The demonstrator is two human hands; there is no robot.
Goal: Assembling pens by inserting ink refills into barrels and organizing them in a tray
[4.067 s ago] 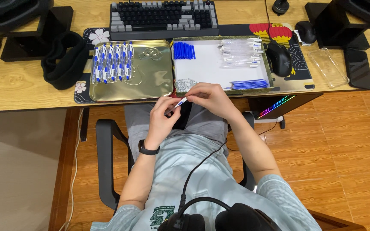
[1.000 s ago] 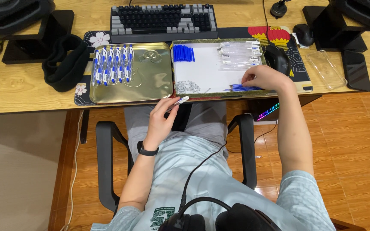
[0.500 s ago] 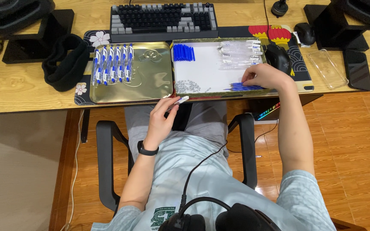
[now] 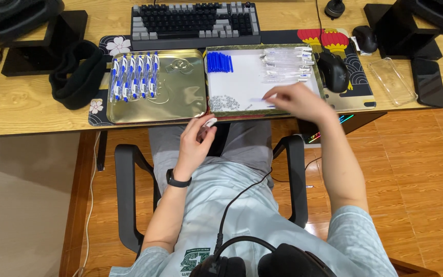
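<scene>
Our left hand (image 4: 197, 139) holds a pen (image 4: 207, 124) over our lap, just below the desk edge. Our right hand (image 4: 296, 101), blurred, hovers over the white tray (image 4: 242, 82); we cannot tell whether it grips anything.

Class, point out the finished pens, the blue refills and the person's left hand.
finished pens (image 4: 133, 77), head view, middle of the row
blue refills (image 4: 219, 62), head view, centre of the bundle
left hand (image 4: 197, 142), head view, back of hand

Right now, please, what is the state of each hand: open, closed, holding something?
Left hand: closed on a pen part, held below the desk edge.
Right hand: over the white tray, blurred; its grip cannot be told.
</scene>
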